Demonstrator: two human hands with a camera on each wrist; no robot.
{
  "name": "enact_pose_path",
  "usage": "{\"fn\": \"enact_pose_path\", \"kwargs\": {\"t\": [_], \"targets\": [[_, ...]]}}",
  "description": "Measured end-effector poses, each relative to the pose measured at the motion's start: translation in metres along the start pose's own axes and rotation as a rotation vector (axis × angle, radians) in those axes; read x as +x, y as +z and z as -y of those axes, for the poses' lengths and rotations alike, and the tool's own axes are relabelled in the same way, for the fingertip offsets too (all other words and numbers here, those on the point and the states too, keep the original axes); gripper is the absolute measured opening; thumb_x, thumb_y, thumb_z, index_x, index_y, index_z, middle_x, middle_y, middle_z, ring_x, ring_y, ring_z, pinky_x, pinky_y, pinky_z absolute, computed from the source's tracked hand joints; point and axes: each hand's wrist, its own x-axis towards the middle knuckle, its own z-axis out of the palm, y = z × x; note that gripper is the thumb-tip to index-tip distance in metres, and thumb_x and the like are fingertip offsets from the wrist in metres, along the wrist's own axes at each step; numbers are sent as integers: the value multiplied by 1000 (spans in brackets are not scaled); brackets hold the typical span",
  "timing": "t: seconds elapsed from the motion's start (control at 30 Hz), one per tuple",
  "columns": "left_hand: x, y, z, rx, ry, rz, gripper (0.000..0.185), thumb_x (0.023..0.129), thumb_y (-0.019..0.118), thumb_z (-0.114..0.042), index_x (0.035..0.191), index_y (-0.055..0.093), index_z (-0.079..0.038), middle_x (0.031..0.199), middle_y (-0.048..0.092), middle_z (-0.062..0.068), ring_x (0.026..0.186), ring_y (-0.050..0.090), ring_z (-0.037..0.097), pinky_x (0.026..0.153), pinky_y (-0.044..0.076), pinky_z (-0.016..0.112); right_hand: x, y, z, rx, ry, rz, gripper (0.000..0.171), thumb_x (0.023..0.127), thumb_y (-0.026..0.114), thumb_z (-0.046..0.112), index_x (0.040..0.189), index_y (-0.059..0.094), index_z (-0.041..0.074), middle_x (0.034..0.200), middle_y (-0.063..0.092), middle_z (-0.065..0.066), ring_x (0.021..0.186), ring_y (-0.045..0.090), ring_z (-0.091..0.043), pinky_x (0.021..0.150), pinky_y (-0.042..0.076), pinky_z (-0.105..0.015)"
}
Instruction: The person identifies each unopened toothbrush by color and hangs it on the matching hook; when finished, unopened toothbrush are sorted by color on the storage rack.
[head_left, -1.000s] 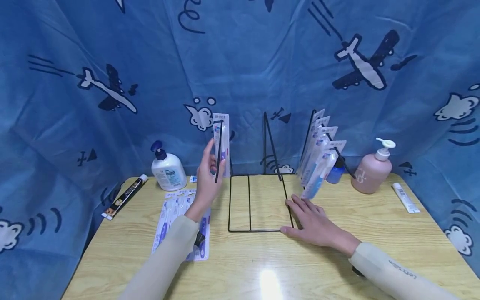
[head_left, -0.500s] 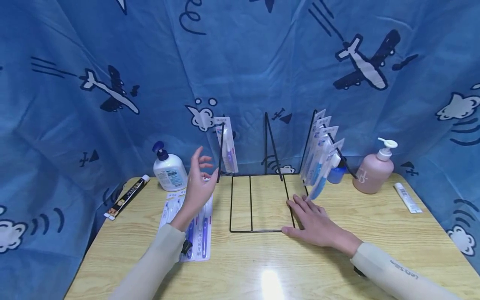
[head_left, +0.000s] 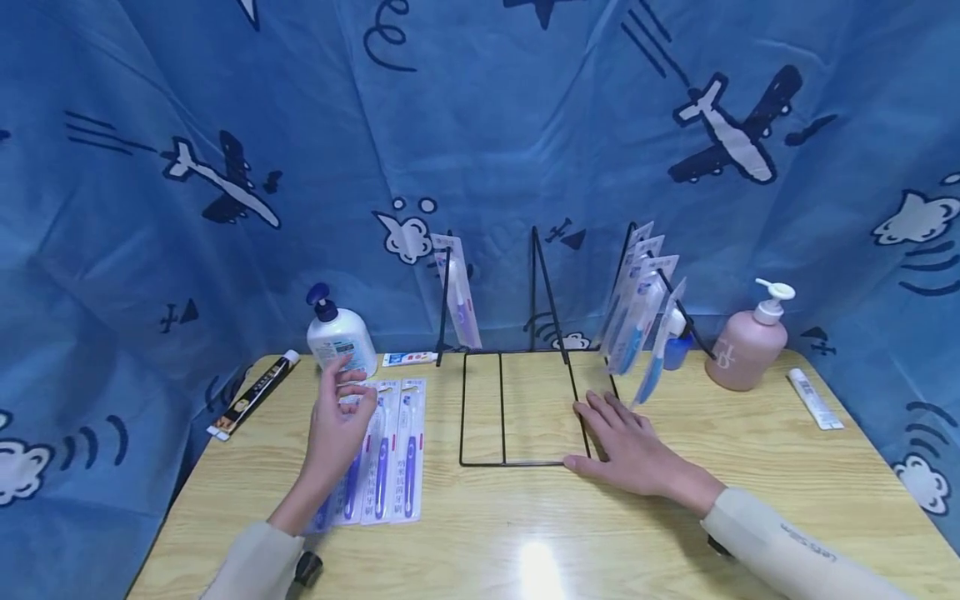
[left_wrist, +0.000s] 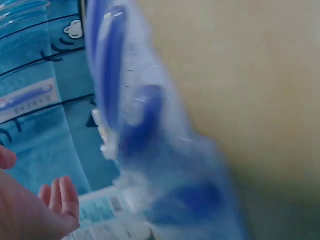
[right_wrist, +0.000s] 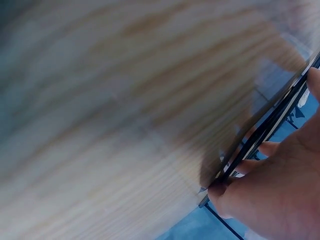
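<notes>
A black wire rack point(head_left: 517, 460) stands mid-table with three uprights. One purple toothbrush pack point(head_left: 458, 292) leans on its left upright. Several blue toothbrush packs point(head_left: 642, 307) lean on the right upright. My left hand point(head_left: 347, 398) hovers with relaxed fingers over several purple toothbrush packs point(head_left: 393, 450) that lie flat on the table; it holds nothing. The left wrist view shows those packs point(left_wrist: 130, 125) blurred, with my fingers point(left_wrist: 62, 197) beside them. My right hand point(head_left: 609, 418) lies flat on the rack's front right corner, its fingers point(right_wrist: 270, 148) against the wire point(right_wrist: 260, 137).
Behind the flat packs are a white pump bottle point(head_left: 339, 335) and a small toothpaste box point(head_left: 408, 358). A black tube point(head_left: 251, 392) lies at the left edge. At the right are a pink pump bottle point(head_left: 750, 343) and a white tube point(head_left: 813, 398). Blue cloth point(head_left: 150, 250) walls the table.
My left hand let go of the purple pack on the rack's left upright and dropped down and left, over the flat packs. The right hand stayed put.
</notes>
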Motion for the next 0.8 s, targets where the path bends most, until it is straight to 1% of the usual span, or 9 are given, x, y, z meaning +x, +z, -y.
{"fn": "enact_pose_path", "kwargs": {"t": [0.07, 0.17, 0.27, 0.33, 0.4, 0.53, 0.67, 0.77, 0.8], "targets": [[-7, -8, 5, 40, -43, -23, 63, 106, 64, -6, 163, 36, -2, 141, 58, 19, 124, 58, 29, 98, 47, 34, 0, -1, 0, 3, -2, -2, 92, 105, 62, 65, 170, 36, 5, 176, 26, -24, 160, 20, -52, 115, 28, -80], [-16, -20, 11, 169, -115, -44, 64, 104, 66, -9, 161, 38, 1, 144, 55, 24, 133, 53, 40, 110, 41, 51, -1, -2, 1, 8, 0, -4, 92, 105, 62, 64, 170, 37, 4, 176, 26, -25, 160, 20, -53, 115, 27, -80], [-24, -32, 18, 348, -199, -3, 69, 102, 68, -16, 160, 38, 5, 150, 48, 31, 140, 43, 49, 116, 31, 65, -2, -3, 2, 7, 7, -5, 91, 105, 63, 64, 169, 38, 4, 175, 27, -25, 158, 24, -55, 114, 27, -80], [-28, -38, 22, 440, -249, 43, 74, 100, 70, -19, 160, 36, 7, 151, 44, 34, 141, 39, 53, 115, 28, 70, -2, -3, 3, 3, 9, -4, 90, 105, 63, 64, 169, 39, 4, 175, 28, -25, 156, 27, -57, 113, 28, -80], [-30, -43, 27, 481, -283, 82, 78, 99, 72, -21, 160, 34, 9, 148, 45, 37, 137, 41, 55, 113, 31, 71, -2, -4, 2, -2, 8, -1, 90, 105, 62, 64, 169, 39, 4, 175, 28, -25, 154, 29, -59, 113, 29, -80], [-29, -47, 32, 516, -319, 146, 86, 98, 74, -20, 161, 26, 14, 135, 55, 40, 126, 54, 54, 103, 45, 68, -2, -4, 3, 0, 10, 0, 90, 105, 62, 63, 169, 38, 4, 175, 28, -25, 156, 27, -57, 114, 28, -80], [-26, -51, 35, 541, -359, 205, 89, 98, 76, -14, 161, 21, 17, 111, 65, 31, 102, 66, 44, 87, 55, 58, -3, -5, 3, -7, 3, -6, 90, 105, 63, 63, 169, 38, 4, 175, 28, -25, 159, 24, -53, 115, 28, -79], [-24, -55, 34, 528, -403, 222, 89, 97, 78, -13, 159, 23, 18, 102, 65, 25, 92, 65, 37, 80, 56, 52, -3, -5, 3, -14, -4, -9, 90, 105, 63, 63, 169, 38, 4, 175, 29, -25, 159, 24, -52, 113, 30, -79], [-24, -56, 33, 523, -414, 228, 88, 97, 79, -15, 158, 25, 18, 102, 65, 26, 91, 66, 37, 80, 56, 51, -3, -5, 3, -14, -4, -9, 90, 105, 63, 63, 169, 38, 4, 175, 29, -25, 159, 24, -52, 113, 30, -79]]}}
